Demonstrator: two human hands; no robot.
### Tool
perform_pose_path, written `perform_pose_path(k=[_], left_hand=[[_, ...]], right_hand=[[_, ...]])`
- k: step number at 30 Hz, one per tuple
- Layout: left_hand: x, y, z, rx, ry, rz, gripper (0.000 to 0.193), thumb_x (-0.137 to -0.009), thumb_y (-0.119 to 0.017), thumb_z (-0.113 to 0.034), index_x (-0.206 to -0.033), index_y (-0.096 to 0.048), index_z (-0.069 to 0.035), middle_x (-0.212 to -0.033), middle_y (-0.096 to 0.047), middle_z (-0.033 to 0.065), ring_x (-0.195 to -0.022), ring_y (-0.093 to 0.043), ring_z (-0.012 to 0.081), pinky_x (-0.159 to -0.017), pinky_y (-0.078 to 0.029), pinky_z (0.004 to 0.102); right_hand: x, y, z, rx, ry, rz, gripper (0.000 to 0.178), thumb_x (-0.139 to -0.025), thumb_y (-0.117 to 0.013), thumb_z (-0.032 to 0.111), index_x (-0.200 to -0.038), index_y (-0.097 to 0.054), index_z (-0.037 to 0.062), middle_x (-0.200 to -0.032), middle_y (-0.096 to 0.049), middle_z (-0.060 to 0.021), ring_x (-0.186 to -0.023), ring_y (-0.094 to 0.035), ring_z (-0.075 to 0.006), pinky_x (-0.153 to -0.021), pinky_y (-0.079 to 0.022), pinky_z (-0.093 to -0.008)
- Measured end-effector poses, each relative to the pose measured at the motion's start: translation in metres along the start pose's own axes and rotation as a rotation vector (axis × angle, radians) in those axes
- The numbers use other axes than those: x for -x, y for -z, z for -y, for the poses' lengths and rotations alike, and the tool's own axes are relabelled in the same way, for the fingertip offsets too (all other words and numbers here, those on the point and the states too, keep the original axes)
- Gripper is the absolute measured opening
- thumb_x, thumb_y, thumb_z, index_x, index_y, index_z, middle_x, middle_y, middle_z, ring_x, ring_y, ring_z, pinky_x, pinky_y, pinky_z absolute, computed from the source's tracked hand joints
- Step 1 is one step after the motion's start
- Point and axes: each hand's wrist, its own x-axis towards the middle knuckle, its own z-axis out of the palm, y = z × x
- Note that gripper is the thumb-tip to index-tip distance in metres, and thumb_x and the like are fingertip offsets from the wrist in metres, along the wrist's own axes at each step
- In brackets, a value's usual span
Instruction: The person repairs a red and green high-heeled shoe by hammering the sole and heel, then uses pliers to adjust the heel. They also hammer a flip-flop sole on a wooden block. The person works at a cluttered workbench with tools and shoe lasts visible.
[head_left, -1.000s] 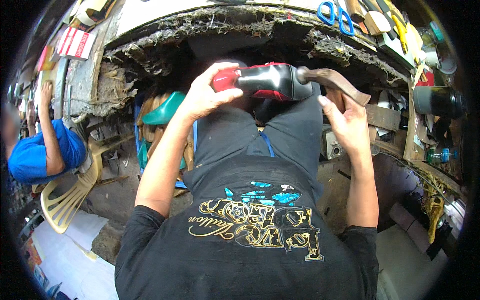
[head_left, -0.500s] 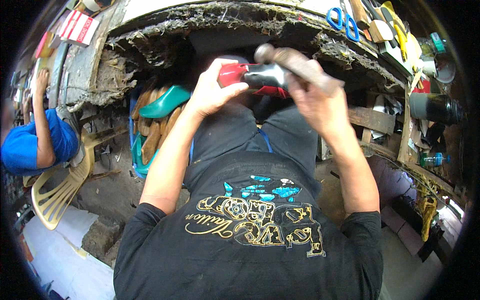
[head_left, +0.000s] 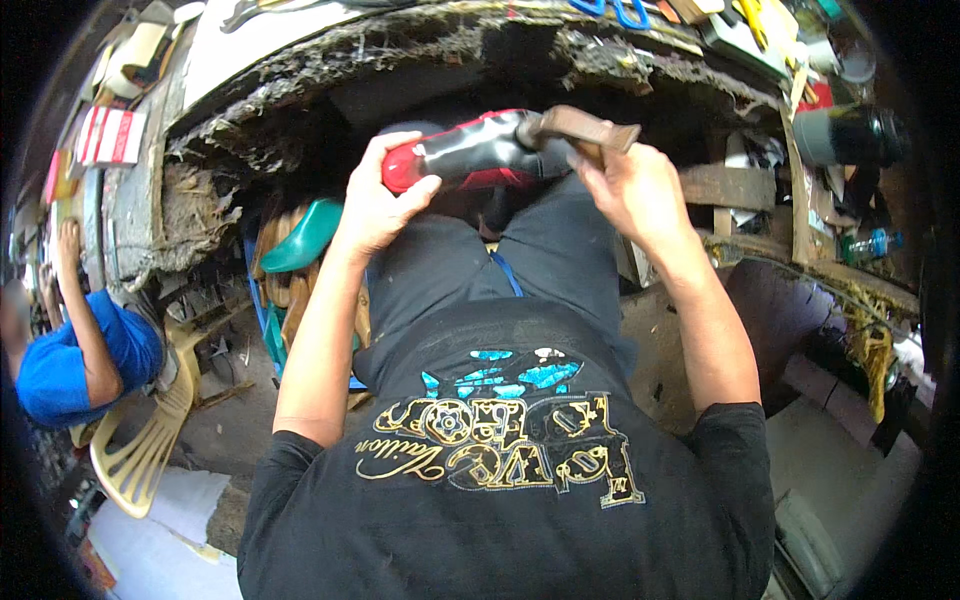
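The bench [head_left: 250, 60] curves across the top of my view, its front edge ragged and crusted, with scraps of card and tools lying along it. Off to my left a person in a blue shirt [head_left: 60, 360] sits on a pale plastic chair [head_left: 140, 450], well apart from me. Below the bench on my left stand some shoe lasts, one of them teal [head_left: 305, 235]. Over my lap I have a red and black shoe [head_left: 470, 150], lying on its side just under the bench edge. My left hand [head_left: 385, 200] is wrapped round its red toe end, thumb pressed on top. My right hand [head_left: 630, 190] is closed on a brown wooden-handled tool [head_left: 585, 130], whose end touches the shoe's heel. Blue-handled scissors [head_left: 610, 10] lie at the top rim.
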Motion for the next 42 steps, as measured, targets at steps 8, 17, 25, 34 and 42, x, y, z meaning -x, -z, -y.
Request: perform_pose_path(k=[8,17,25,34,42], left_hand=[[-0.006,-0.008,0.022,0.044,0.016,-0.075,0.066,-0.074,-0.095,-0.023,-0.127,-0.06,-0.006,-0.109,-0.067,0.005,-0.1,-0.063,0.0136,-0.092,-0.053,0.0307],[0.001,-0.006,0.02,0.021,-0.021,-0.05,0.07,-0.075,-0.094,-0.015,-0.132,-0.053,-0.005,-0.126,-0.062,0.0097,-0.115,-0.061,0.0177,-0.102,-0.05,0.0333],[0.001,-0.005,0.013,0.062,0.02,-0.002,0.073,-0.076,-0.093,-0.014,-0.136,-0.05,-0.005,-0.132,-0.061,0.0106,-0.123,-0.057,0.0213,-0.11,-0.044,0.0386],[-0.002,-0.007,0.008,-0.009,0.009,-0.02,0.075,-0.074,-0.094,-0.017,-0.135,-0.052,-0.005,-0.129,-0.06,0.0099,-0.121,-0.058,0.0202,-0.108,-0.045,0.0366],[0.002,-0.014,0.01,0.099,0.024,-0.022,0.074,-0.074,-0.095,-0.014,-0.133,-0.051,-0.004,-0.124,-0.061,0.0089,-0.115,-0.06,0.0189,-0.102,-0.05,0.0344]], right_hand=[[0.02,-0.008,-0.021,-0.02,-0.233,0.026,0.025,-0.095,-0.067,0.03,-0.112,-0.072,0.0117,-0.089,-0.073,-0.0182,-0.085,-0.072,-0.0389,-0.075,-0.059,-0.0469],[0.042,-0.017,-0.048,-0.057,-0.333,0.069,0.026,-0.095,-0.07,0.018,-0.118,-0.072,0.0081,-0.092,-0.074,-0.0114,-0.079,-0.072,-0.0269,-0.079,-0.057,-0.0329],[0.055,-0.031,-0.074,-0.229,-0.254,-0.119,0.023,-0.094,-0.067,0.028,-0.109,-0.073,0.0104,-0.092,-0.073,-0.0183,-0.085,-0.073,-0.0371,-0.075,-0.059,-0.0437],[0.044,-0.03,-0.084,-0.213,-0.279,-0.1,0.026,-0.094,-0.068,0.029,-0.111,-0.074,0.0105,-0.099,-0.075,-0.0173,-0.092,-0.073,-0.0369,-0.081,-0.06,-0.0442],[0.002,-0.013,-0.025,-0.076,0.158,-0.113,0.015,-0.085,-0.074,0.02,-0.094,-0.069,0.0093,-0.078,-0.071,-0.0136,-0.074,-0.073,-0.0349,-0.065,-0.06,-0.045]])
